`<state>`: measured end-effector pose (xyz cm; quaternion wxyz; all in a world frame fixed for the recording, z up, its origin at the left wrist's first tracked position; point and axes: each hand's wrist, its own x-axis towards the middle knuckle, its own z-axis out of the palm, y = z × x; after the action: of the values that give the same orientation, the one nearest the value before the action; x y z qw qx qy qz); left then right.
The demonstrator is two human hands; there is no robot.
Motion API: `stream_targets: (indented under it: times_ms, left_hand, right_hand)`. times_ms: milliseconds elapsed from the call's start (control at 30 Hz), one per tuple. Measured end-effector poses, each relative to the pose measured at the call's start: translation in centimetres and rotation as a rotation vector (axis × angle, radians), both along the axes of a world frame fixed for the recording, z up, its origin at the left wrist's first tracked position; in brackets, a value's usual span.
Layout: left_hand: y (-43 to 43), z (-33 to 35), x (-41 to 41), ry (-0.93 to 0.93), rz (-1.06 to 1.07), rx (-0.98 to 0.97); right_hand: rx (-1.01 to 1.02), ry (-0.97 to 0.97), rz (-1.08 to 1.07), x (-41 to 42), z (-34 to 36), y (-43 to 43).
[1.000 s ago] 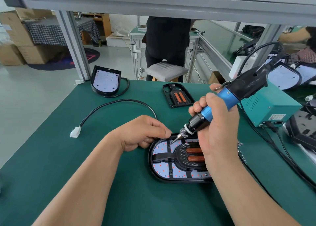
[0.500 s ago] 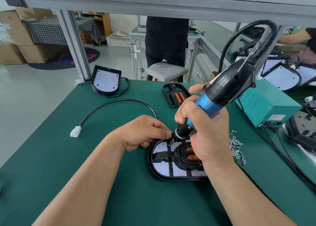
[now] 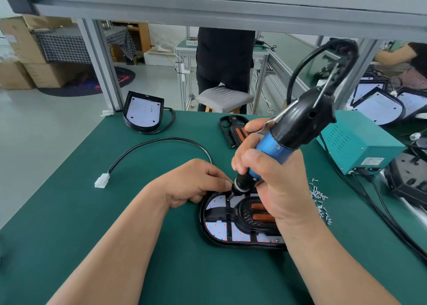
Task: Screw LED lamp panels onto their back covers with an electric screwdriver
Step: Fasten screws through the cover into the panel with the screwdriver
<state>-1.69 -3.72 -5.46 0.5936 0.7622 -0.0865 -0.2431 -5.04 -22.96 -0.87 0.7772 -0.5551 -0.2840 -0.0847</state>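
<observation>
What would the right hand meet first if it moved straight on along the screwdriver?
The lamp panel, probably: the screwdriver bit seems to touch it, close beside the left hand. Depth is unclear.

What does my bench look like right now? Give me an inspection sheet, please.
Surface: green mat covers the bench.
Job's things: lamp panel under the electric screwdriver bit; second panel and black cover at the far edge.
Clutter: loose screws right of the panel.
Hands: right hand grips the screwdriver; left hand at the panel rim, fingers by the bit, pinch unclear.
Cables: black cable with white connector curves at left; leads leave the teal power box.
Surroundings: stool, standing person, cardboard boxes.
</observation>
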Motion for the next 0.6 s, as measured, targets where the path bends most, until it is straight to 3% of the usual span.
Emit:
stream_targets:
  times_ms: [333, 600]
  left_hand:
    - [0.3, -0.4, 0.4, 0.011, -0.008, 0.001]
    - [0.4, -0.6, 0.6, 0.013, -0.020, 0.008]
  right_hand:
    - [0.358, 0.096, -0.054, 1.4, 1.5, -3.4]
    - [0.183, 0.068, -0.198, 3.6, 2.7, -9.6]
